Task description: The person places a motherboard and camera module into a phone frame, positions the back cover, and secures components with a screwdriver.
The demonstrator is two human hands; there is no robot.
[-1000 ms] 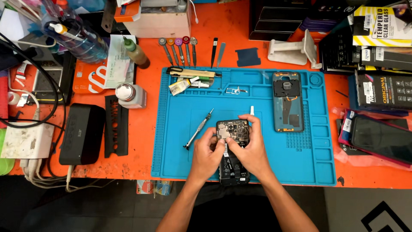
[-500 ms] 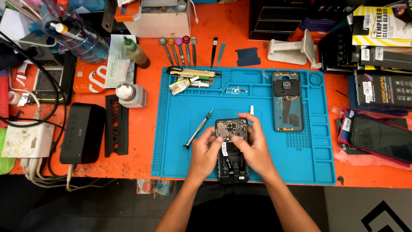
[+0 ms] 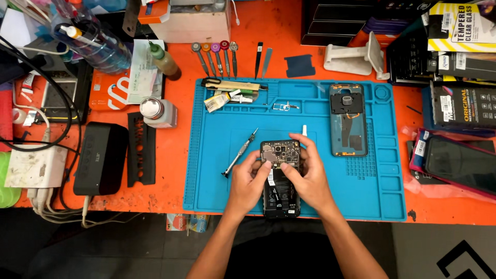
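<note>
An opened black phone [image 3: 280,181] with its circuit board and battery exposed lies on the blue repair mat [image 3: 217,186]. My left hand [image 3: 249,181] grips the phone's left side, thumb on the board near the top. My right hand [image 3: 309,178] holds the right side, fingers curled over the upper edge and thumb on the middle. A small screwdriver [image 3: 239,153] lies on the mat just left of my left hand. A thin white spudger tip [image 3: 304,130] shows above my right fingers.
The phone's back cover [image 3: 348,120] lies on the mat's right part. Screwdrivers [image 3: 217,54] and tweezers [image 3: 262,58] line the mat's far edge. A black speaker [image 3: 99,157], a small bottle [image 3: 156,112], cables [image 3: 39,139] and boxes [image 3: 460,62] crowd the orange table [image 3: 170,170].
Both hands with the phone have shifted slightly; my right fingers now curl higher over the phone's top edge and my left thumb has moved up onto the board.
</note>
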